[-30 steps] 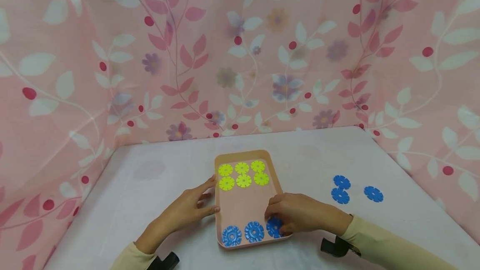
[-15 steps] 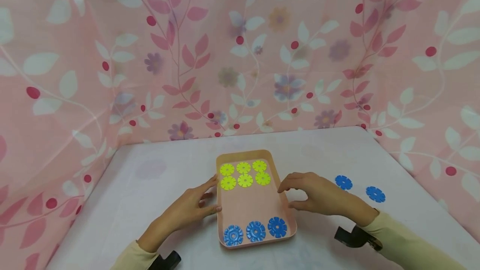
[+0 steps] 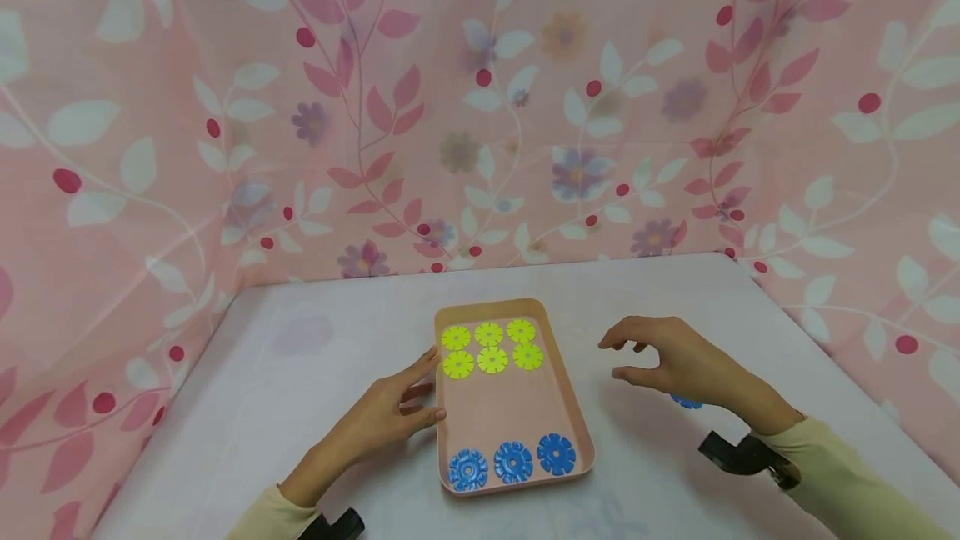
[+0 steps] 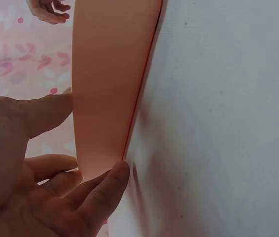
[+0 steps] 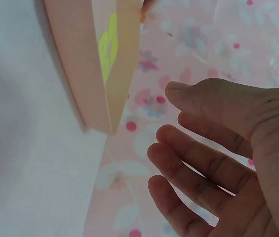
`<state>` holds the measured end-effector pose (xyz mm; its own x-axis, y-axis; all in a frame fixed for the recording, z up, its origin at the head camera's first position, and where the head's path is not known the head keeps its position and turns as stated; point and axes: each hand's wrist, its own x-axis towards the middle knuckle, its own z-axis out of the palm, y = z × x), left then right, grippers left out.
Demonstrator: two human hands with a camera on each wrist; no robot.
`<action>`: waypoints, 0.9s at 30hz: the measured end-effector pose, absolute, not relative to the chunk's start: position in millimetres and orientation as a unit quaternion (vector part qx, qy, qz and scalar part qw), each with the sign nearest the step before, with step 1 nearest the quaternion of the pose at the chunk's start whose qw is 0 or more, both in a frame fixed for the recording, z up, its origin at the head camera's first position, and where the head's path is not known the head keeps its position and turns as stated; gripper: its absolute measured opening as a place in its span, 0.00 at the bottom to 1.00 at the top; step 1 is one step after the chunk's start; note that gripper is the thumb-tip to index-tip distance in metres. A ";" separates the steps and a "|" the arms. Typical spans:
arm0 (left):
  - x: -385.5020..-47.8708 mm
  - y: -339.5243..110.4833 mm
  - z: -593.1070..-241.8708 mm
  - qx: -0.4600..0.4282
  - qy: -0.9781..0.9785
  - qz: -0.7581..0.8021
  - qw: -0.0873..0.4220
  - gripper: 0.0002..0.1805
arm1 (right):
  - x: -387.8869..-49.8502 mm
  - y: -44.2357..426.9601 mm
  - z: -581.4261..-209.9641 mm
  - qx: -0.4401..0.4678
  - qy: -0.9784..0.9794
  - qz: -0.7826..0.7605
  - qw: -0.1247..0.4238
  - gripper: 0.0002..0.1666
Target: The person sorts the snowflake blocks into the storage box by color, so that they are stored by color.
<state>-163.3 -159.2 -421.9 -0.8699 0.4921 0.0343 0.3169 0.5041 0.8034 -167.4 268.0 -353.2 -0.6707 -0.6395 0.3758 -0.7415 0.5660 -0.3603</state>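
Note:
A pink tray [image 3: 495, 407] lies on the table, with several yellow notched discs [image 3: 492, 359] in two rows at its far end. Along its near end sit three blue notched discs [image 3: 513, 462]. My left hand [image 3: 382, 419] touches the tray's left side; in the left wrist view its thumb and fingertips meet the tray wall [image 4: 107, 79]. Over the table to the right of the tray is my right hand [image 3: 678, 361], holding nothing, thumb and fingers spread apart and slightly bent. Beneath it, a loose blue disc [image 3: 686, 402] shows only partly.
A white-covered table [image 3: 337, 332] carries everything. Pink floral cloth [image 3: 480, 107] hangs behind the table and along both sides. Black wrist cameras [image 3: 750, 458] are strapped at the sleeves.
My right hand has let go of the third blue disc in the tray's near right corner and moved right, over the loose discs. The left hand stays at the tray.

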 end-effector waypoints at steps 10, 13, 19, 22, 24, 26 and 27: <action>-161.5 -158.4 -424.3 0.245 0.865 0.428 0.094 0.45 | -169.7 304.5 -354.4 0.342 -0.896 0.246 0.142 0.24; -160.9 -158.0 -424.3 0.245 0.866 0.427 0.090 0.45 | -169.5 312.6 -355.2 0.327 -0.901 0.249 0.142 0.24; -160.6 -155.2 -426.9 0.249 0.863 0.436 0.062 0.41 | -172.3 326.5 -358.6 0.297 -0.911 0.251 0.136 0.21; -160.6 -152.7 -430.1 0.249 0.862 0.441 0.034 0.37 | -174.5 333.7 -361.6 0.280 -0.919 0.249 0.127 0.19; -160.0 -150.8 -432.6 0.246 0.860 0.447 0.021 0.35 | -175.1 339.0 -364.4 0.272 -0.922 0.246 0.121 0.18; -159.0 -149.3 -435.2 0.246 0.857 0.452 0.008 0.33 | -174.8 344.6 -367.9 0.266 -0.925 0.244 0.118 0.18; -158.4 -148.4 -436.4 0.247 0.856 0.454 0.004 0.33 | -174.6 347.6 -370.0 0.263 -0.927 0.242 0.116 0.18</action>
<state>-158.4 -148.4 -436.4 -0.8777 0.4269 0.2176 0.4195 0.4653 0.7794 -174.6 347.6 -370.0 -0.8348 -0.4315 0.3421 -0.5435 0.7449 -0.3868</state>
